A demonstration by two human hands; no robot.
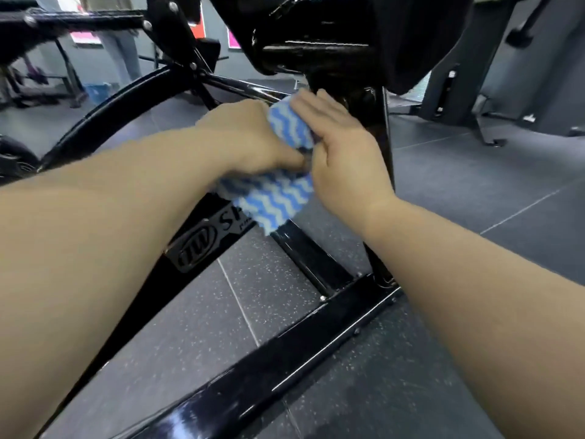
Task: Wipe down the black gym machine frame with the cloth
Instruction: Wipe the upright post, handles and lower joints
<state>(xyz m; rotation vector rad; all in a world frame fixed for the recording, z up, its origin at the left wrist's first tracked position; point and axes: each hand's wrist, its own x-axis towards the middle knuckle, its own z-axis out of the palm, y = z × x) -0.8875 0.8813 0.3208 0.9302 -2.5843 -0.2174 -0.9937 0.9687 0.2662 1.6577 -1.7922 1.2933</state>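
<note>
A blue and white zigzag cloth (pixel 278 198) is bunched between both hands in the middle of the head view. My left hand (pixel 250 137) grips its upper part with curled fingers. My right hand (pixel 342 147) lies against the cloth's right side with its fingers straight, close to the black upright post (pixel 376 122) of the gym machine frame. The cloth's lower corner hangs over a slanted black bar (pixel 304 248) that runs down to the floor beam (pixel 285 353). Whether the cloth touches the frame is hidden by my hands.
A curved black tube (pixel 104 109) sweeps away to the left. A black seat assembly (pixel 332 36) hangs above my hands. Dark speckled rubber tiles (pixel 474 172) cover the floor. Other machines stand at the back left and right, and a blue bin (pixel 98 91) sits far left.
</note>
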